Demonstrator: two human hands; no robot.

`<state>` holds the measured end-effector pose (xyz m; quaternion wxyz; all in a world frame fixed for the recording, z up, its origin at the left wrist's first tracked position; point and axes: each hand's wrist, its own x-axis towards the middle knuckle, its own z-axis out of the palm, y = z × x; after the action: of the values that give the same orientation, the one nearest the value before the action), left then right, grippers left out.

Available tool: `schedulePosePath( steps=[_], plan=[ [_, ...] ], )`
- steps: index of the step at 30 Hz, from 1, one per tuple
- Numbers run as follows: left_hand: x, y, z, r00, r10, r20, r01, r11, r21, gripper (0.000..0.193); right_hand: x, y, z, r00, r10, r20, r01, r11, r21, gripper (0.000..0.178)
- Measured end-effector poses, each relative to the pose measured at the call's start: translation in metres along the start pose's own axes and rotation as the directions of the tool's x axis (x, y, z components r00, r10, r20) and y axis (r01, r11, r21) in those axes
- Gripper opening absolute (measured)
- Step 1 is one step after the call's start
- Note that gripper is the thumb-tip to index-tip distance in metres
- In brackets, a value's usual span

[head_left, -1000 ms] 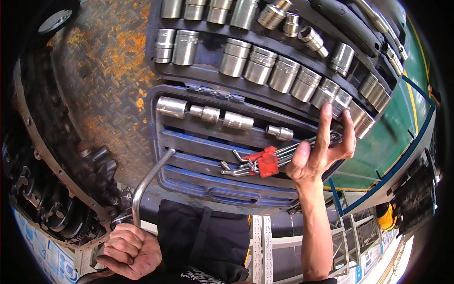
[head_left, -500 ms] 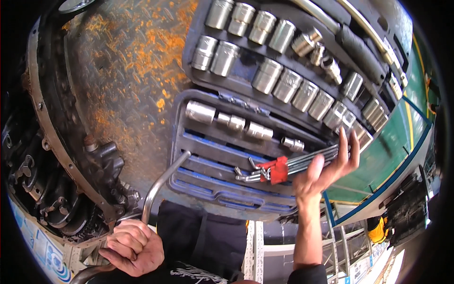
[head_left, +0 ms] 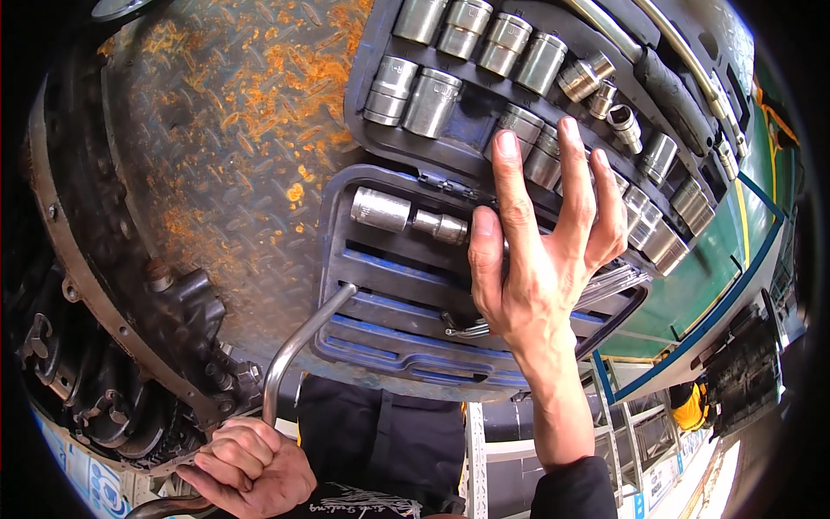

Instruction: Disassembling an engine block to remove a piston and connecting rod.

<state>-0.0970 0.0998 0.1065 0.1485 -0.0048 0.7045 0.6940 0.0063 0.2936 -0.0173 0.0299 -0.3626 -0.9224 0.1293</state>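
An open dark grey plastic socket-set case (head_left: 346, 259) lies on the rusty plate in the middle and far right of the scene. It is the one package here, with moulded blue-tinged slots in its near half and rows of shiny steel sockets in its far half. At the near left edge, low down, a white and blue printed label strip (head_left: 73, 471) curves along the rim, partly hidden and too blurred to make out. At the near right, a small blue and white sign panel (head_left: 666, 480) hangs on pale shelving. No screen shows.
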Motion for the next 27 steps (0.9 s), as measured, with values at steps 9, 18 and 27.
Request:
schedulePosePath(
  steps=[9,18,27],
  plan=[
    [-0.001,-0.003,0.004,0.988,0.040,-0.149,-0.027,0.996,0.090,0.049,-0.011,0.022,-0.023,0.967,0.154,-0.202,-0.087,0.948,0.305,0.040],
    [-0.005,-0.004,-0.005,0.994,0.016,0.112,-0.008,0.998,-0.067,0.048,-0.073,0.035,-0.038,0.910,0.379,-0.167,-0.330,0.907,0.260,0.031],
    [-0.015,0.005,-0.008,0.984,0.128,0.126,-0.124,0.992,-0.037,0.044,-0.082,0.023,-0.027,0.935,0.336,-0.114,-0.323,0.939,0.117,0.040]
  ],
)
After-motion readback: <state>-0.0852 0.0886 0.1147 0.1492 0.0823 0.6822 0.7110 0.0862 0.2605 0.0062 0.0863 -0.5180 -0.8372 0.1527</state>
